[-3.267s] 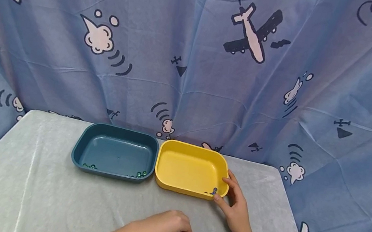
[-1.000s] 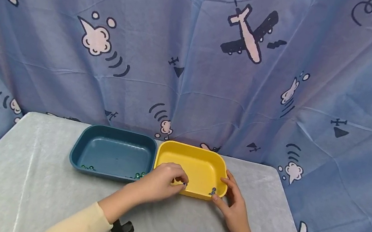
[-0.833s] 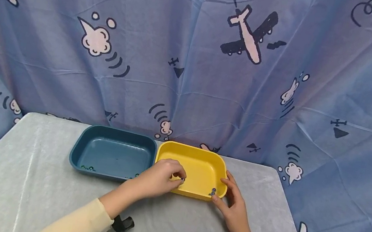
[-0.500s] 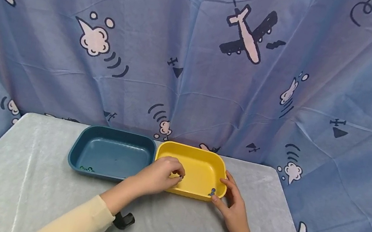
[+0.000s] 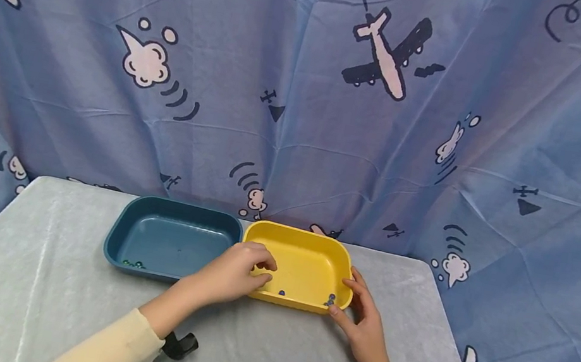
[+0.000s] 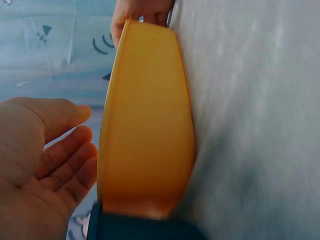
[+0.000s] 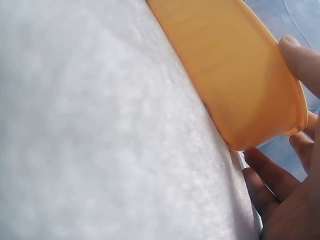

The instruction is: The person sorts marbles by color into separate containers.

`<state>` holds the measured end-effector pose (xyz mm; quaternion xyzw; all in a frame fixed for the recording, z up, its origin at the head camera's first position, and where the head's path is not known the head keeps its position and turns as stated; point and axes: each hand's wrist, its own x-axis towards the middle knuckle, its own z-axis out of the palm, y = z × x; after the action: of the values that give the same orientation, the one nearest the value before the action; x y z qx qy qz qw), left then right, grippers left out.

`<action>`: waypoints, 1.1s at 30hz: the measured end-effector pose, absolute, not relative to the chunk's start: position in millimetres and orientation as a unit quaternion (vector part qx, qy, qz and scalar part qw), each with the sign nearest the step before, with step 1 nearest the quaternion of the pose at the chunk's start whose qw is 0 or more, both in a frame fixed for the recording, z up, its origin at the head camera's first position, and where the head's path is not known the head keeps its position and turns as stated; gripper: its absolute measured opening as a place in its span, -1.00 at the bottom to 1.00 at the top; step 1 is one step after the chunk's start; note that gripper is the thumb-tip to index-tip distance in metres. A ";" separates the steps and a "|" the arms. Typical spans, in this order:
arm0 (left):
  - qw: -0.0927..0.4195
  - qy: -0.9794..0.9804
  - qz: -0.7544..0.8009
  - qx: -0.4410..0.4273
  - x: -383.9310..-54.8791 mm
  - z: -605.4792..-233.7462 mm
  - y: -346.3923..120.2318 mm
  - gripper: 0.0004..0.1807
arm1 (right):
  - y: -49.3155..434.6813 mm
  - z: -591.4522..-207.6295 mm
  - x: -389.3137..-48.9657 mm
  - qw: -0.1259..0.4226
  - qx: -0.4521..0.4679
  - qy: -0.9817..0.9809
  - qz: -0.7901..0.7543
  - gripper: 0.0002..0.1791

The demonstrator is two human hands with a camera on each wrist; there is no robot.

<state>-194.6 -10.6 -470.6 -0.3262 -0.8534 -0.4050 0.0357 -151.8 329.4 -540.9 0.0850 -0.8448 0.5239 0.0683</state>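
Observation:
My left hand (image 5: 235, 269) hovers over the left end of the yellow tray (image 5: 308, 248), thumb and fingers spread apart with nothing between them. A single blue marble (image 5: 281, 293) lies on the tray's floor by the near wall, to the right of those fingertips. More blue marbles (image 5: 331, 300) gather in its near right corner. My right hand (image 5: 367, 322) holds that corner, thumb at the near rim and fingers around the right end. In the left wrist view the left thumb and fingers (image 6: 65, 155) stand beside the tray's outer wall (image 6: 147, 115).
A teal tray (image 5: 188, 205) adjoins the yellow one on the left. Green marbles (image 5: 138, 264) sit in its near left corner; my left forearm and hand hide its near right part. Both trays stand on a pale cloth-covered table (image 5: 60, 283), before a blue printed curtain (image 5: 217, 66).
My left hand brought a blue marble from the table over the yellow tray, then let go of it inside and drew left with its fingers opening. The right hand stayed at the corner.

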 end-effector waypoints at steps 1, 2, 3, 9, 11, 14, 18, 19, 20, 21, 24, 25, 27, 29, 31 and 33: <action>0.039 -0.854 -0.407 -0.323 -193.9 -470.7 -15.6 -0.89 | 328.9 -541.0 -151.9 0.068 0.085 -0.846 0.522 -0.37; 0.043 -0.855 -0.407 -0.319 -193.2 -470.6 -21.0 -0.88 | 328.6 -541.2 -151.8 0.067 0.084 -0.846 0.521 -0.37; 0.047 -0.856 -0.408 -0.316 -192.6 -470.6 -26.4 -0.88 | 328.4 -541.2 -151.7 0.067 0.082 -0.847 0.521 -0.37; 0.055 -0.868 -0.398 -0.292 -184.6 -469.3 -63.3 -0.87 | 331.9 -538.7 -150.7 0.064 0.075 -0.854 0.510 -0.37; 0.061 -0.874 -0.389 -0.285 -180.4 -467.7 -76.7 -0.86 | 333.3 -538.2 -150.2 0.065 0.073 -0.857 0.506 -0.37; 0.078 -0.883 -0.375 -0.270 -173.4 -461.8 -98.2 -0.83 | 334.8 -537.3 -149.5 0.064 0.073 -0.859 0.503 -0.37; 0.101 -0.899 -0.356 -0.233 -163.8 -451.3 -130.6 -0.74 | 335.7 -534.6 -150.0 0.063 0.083 -0.863 0.494 -0.34; 0.106 -0.903 -0.353 -0.222 -161.3 -448.9 -139.5 -0.72 | 335.8 -533.4 -151.0 0.064 0.086 -0.868 0.485 -0.32; 0.110 -0.905 -0.351 -0.212 -159.0 -446.9 -148.3 -0.69 | 336.0 -531.6 -151.7 0.064 0.088 -0.874 0.474 -0.30; 0.115 -0.907 -0.350 -0.203 -156.8 -445.2 -157.1 -0.68 | 336.1 -529.4 -152.4 0.064 0.090 -0.881 0.460 -0.27; 0.122 -0.909 -0.355 -0.182 -150.2 -442.4 -182.2 -0.63 | 337.2 -520.1 -153.1 0.052 0.093 -0.909 0.404 -0.19; 0.125 -0.909 -0.356 -0.177 -148.4 -442.2 -189.6 -0.62 | 337.9 -515.5 -152.8 0.046 0.095 -0.919 0.381 -0.17; 0.132 -0.911 -0.355 -0.165 -145.1 -442.9 -203.4 -0.61 | 339.4 -506.4 -152.1 0.035 0.105 -0.935 0.338 -0.14; 0.138 -0.912 -0.356 -0.151 -142.1 -444.2 -216.4 -0.59 | 341.3 -497.2 -152.5 0.033 0.121 -0.946 0.298 -0.15; 0.140 -0.913 -0.356 -0.137 -140.2 -445.0 -228.0 -0.55 | 344.0 -488.3 -153.1 0.039 0.135 -0.956 0.258 -0.18; 0.137 -0.914 -0.361 -0.125 -138.9 -445.3 -237.4 -0.49 | 347.8 -480.9 -154.2 0.050 0.141 -0.964 0.220 -0.22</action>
<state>-138.9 -237.4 -445.3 -0.1252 -0.9140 -0.3607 0.1374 -154.2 347.8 -480.9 0.1408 -0.9640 0.2201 0.0503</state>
